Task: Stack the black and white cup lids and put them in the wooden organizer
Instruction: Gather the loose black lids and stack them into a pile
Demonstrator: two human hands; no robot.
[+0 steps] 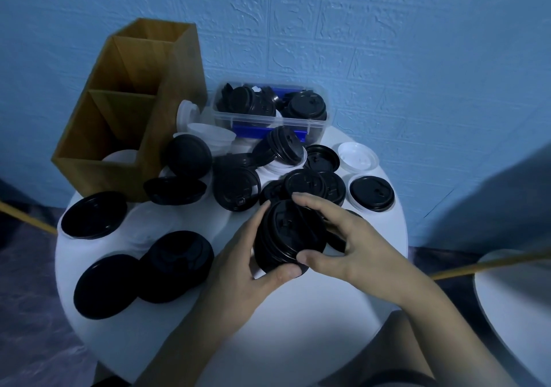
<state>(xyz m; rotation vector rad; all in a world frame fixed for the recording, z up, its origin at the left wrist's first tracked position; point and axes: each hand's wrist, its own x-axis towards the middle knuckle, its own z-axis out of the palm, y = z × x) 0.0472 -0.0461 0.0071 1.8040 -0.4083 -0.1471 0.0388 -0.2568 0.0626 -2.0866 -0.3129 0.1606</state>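
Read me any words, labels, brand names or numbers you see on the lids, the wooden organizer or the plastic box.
No text can be read anywhere in this view.
Held stack of black lids: raised moulded marks on top, too blurred to read as letters.
Wooden organizer: plain wood, no label visible.
Clear plastic box: no print visible.

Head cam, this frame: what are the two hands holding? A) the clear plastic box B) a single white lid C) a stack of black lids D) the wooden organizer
C: the left hand and the right hand both grip a stack of black lids between fingers and thumbs, over the round white table.
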